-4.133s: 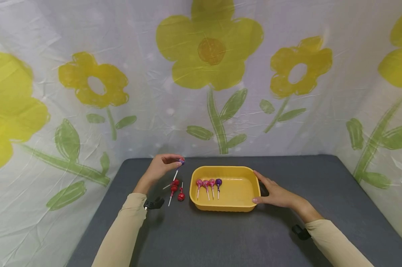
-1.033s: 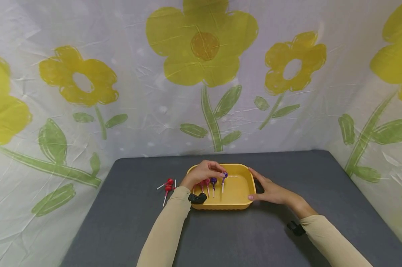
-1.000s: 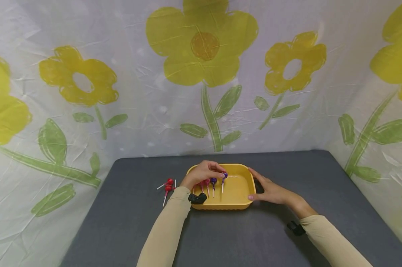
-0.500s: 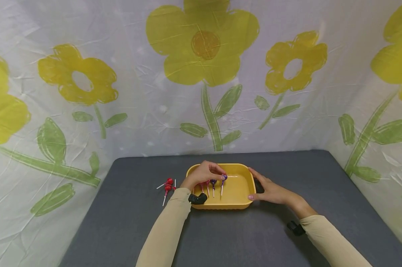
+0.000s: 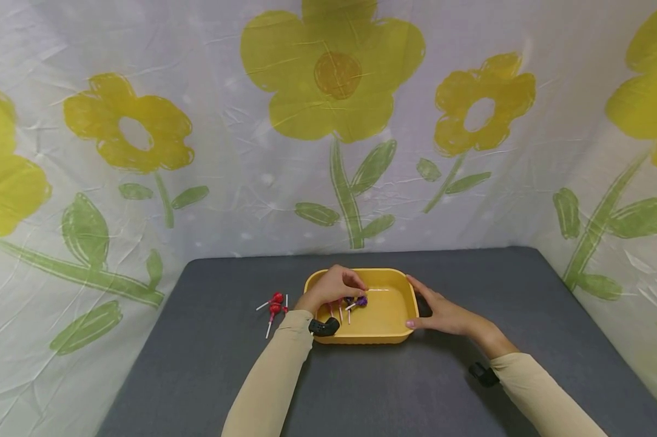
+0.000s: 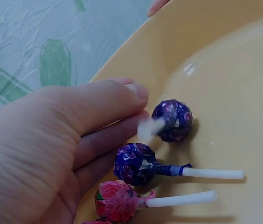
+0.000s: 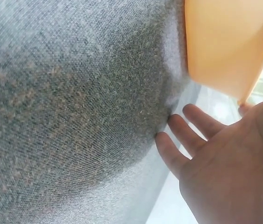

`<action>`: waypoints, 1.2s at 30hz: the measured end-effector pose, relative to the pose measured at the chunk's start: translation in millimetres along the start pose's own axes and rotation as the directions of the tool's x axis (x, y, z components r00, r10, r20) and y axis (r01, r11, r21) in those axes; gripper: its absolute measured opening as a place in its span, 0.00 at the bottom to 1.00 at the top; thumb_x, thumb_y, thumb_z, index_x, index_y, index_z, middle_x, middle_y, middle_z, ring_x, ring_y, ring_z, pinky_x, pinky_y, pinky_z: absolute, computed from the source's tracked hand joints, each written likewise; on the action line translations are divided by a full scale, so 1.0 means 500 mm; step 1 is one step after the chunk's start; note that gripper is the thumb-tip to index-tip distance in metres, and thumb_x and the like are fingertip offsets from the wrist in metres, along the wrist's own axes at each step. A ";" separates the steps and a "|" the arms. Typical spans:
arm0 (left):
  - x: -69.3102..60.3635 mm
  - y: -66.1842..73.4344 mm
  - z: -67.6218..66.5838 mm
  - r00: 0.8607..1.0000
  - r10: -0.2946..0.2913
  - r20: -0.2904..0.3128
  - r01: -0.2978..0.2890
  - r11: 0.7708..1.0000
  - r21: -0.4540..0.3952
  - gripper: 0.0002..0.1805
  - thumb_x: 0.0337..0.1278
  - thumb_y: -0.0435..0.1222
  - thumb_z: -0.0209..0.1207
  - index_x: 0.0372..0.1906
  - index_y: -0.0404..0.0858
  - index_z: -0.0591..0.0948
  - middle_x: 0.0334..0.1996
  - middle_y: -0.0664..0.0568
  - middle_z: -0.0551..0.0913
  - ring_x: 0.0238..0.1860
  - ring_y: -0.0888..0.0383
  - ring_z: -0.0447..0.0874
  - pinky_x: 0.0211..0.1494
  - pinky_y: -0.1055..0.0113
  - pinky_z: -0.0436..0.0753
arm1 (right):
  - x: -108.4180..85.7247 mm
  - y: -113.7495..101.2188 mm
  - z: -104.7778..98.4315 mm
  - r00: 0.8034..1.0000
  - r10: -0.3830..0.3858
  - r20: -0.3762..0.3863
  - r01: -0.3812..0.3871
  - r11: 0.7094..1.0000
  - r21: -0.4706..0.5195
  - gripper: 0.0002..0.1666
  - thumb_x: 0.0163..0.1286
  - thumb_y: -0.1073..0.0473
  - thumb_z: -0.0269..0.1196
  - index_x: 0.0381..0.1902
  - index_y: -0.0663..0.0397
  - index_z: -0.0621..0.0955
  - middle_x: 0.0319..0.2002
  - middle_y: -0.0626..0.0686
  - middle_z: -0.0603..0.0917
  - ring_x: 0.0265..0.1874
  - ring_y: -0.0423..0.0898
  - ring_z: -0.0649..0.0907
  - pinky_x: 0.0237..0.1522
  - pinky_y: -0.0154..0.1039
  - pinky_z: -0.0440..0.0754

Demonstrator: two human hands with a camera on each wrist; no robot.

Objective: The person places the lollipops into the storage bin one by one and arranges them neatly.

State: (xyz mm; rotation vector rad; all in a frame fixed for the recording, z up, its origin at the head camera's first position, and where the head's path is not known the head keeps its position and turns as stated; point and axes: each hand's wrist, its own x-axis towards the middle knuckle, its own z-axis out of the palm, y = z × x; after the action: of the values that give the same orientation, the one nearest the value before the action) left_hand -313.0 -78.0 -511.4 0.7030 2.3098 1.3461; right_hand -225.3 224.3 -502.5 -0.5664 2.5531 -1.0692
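Note:
Over the left part of the yellow tray (image 5: 383, 340) is the left hand (image 5: 330, 286), its fingers loosely bent and holding nothing. In the left wrist view, a purple lollipop (image 6: 178, 121) lies free just beyond the fingertips of the left hand (image 6: 52, 140), its stick blurred. Beside it are another purple lollipop (image 6: 134, 163) and a pink lollipop (image 6: 115, 200), sticks pointing right. The left hand and wrist hide part of the row. The right hand (image 5: 443, 314) rests spread against the tray's right end, thumb on the near corner; the right wrist view shows its other fingers extended.
Several red lollipops (image 5: 275, 308) lie on the dark grey table (image 5: 361, 388), left of the tray and close to the left sleeve (image 5: 273, 376). A curtain (image 5: 241, 212) with yellow flowers hangs behind the table.
The left hand has carried a purple lollipop from the table to the tray and let it go; its stick has swung toward the left. The right hand stays at the tray's right end.

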 end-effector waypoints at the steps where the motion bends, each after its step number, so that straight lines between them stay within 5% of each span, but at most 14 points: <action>1: 0.000 0.001 0.000 1.000 0.006 0.006 -0.006 1.000 0.000 0.08 0.58 0.38 0.68 0.41 0.41 0.89 0.37 0.52 0.90 0.15 0.62 0.70 0.19 0.72 0.72 | 0.000 0.000 0.000 1.000 0.000 -0.001 0.000 1.000 -0.001 0.64 0.61 0.38 0.69 0.81 0.40 0.41 0.77 0.63 0.55 0.76 0.67 0.56 0.68 0.73 0.58; 7: -0.003 0.003 0.000 0.998 0.021 0.051 -0.022 1.000 0.014 0.10 0.55 0.36 0.69 0.43 0.39 0.89 0.40 0.50 0.91 0.34 0.66 0.87 0.33 0.72 0.83 | 0.002 0.002 0.001 1.000 -0.008 -0.006 0.008 1.000 -0.002 0.64 0.61 0.38 0.69 0.81 0.40 0.41 0.77 0.63 0.56 0.76 0.66 0.57 0.69 0.73 0.58; 16: -0.011 0.006 0.000 0.995 -0.059 0.085 0.054 0.997 0.058 0.08 0.55 0.39 0.70 0.41 0.48 0.89 0.36 0.56 0.90 0.12 0.57 0.70 0.14 0.67 0.75 | 0.002 0.002 0.001 1.000 -0.006 -0.003 0.006 1.000 -0.002 0.64 0.61 0.38 0.69 0.81 0.38 0.41 0.77 0.62 0.56 0.76 0.67 0.56 0.68 0.73 0.58; 26: -0.008 0.010 0.003 0.998 -0.010 0.055 0.005 0.997 0.075 0.08 0.54 0.36 0.70 0.39 0.41 0.89 0.36 0.51 0.91 0.29 0.64 0.84 0.26 0.72 0.79 | 0.001 0.001 0.000 1.000 0.002 -0.003 -0.002 1.000 -0.006 0.64 0.61 0.38 0.69 0.81 0.38 0.41 0.77 0.62 0.56 0.76 0.66 0.56 0.69 0.72 0.57; 36: -0.006 0.012 0.005 0.999 -0.019 0.039 0.015 0.995 0.102 0.08 0.52 0.38 0.72 0.38 0.42 0.89 0.34 0.53 0.90 0.28 0.64 0.84 0.28 0.71 0.81 | 0.001 -0.001 -0.001 1.000 0.011 -0.003 -0.011 1.000 -0.010 0.64 0.61 0.37 0.69 0.81 0.38 0.41 0.77 0.62 0.56 0.76 0.66 0.56 0.69 0.72 0.58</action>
State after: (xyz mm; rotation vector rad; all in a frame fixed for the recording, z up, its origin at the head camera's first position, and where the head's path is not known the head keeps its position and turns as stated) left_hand -308.0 -75.4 -506.9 0.7326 2.3608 1.2032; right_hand -226.0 224.3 -501.9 -0.5537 2.5624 -1.0543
